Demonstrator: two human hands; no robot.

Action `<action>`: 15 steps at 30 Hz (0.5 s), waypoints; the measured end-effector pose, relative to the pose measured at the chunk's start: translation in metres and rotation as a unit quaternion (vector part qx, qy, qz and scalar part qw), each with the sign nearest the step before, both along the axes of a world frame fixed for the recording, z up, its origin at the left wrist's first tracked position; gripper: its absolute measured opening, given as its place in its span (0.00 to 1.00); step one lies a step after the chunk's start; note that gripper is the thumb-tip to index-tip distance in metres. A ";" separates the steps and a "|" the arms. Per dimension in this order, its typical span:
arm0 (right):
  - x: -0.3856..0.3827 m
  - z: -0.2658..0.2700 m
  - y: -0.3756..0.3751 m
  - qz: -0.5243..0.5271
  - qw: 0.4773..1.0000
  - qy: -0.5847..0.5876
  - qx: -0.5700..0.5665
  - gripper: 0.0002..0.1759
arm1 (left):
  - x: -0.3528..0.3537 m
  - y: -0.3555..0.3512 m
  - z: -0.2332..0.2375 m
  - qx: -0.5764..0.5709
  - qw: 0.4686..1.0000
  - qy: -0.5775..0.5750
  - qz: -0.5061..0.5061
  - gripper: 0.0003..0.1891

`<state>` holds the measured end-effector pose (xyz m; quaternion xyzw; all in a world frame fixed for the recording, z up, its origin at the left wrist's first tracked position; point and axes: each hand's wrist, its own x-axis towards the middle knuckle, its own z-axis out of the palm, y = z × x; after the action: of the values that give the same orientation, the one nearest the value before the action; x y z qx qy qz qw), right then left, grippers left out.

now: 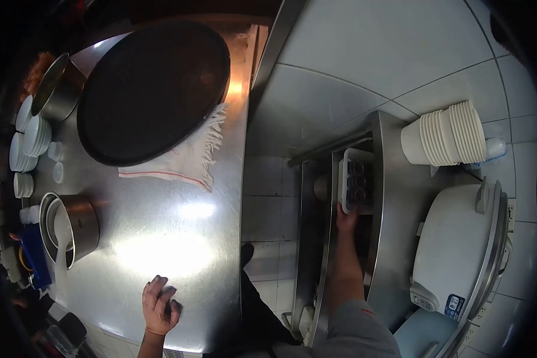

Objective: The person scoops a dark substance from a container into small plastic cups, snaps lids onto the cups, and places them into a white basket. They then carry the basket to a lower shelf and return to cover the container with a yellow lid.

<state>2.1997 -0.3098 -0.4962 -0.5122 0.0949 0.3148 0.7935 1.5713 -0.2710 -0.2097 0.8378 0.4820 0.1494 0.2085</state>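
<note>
White tray (357,155): rectangular, moulded plastic, rows of dark round wells; set in the recess of a steel cabinet (400,203). Right hand (346,219) grips its near edge, fingers closed. Left hand (160,305): fingers loosely curled, empty, resting on the brushed steel counter (161,238). Around: stacked ribbed white bowls (447,134), white rice cooker (459,244), round black pan (152,89) over a fringed cloth (185,161)

Steel counter (179,238) lies bare between black tray (152,89), cloth (185,158) and pot (71,230); cup rack (358,179) fills the narrow recess (379,203).
</note>
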 end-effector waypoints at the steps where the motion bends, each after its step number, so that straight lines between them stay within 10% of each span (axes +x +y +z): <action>1: -0.006 0.013 -0.002 0.028 1.000 0.003 0.006 0.31 | 0.000 0.000 -0.001 -0.002 1.000 -0.001 0.002 0.15; 10: -0.181 0.037 -0.089 0.419 0.857 0.106 -0.280 0.47 | -0.004 -0.001 0.000 -0.016 0.999 -0.052 0.001 0.23; 15: -0.300 0.127 -0.068 0.394 0.878 -0.035 -0.268 0.42 | 0.000 -0.006 0.005 0.005 0.996 -0.009 0.085 0.36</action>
<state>1.9000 -0.3777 -0.3694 -0.7107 -0.0618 0.5462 0.4390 1.5710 -0.2766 -0.2049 0.7933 0.5489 0.1764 0.1953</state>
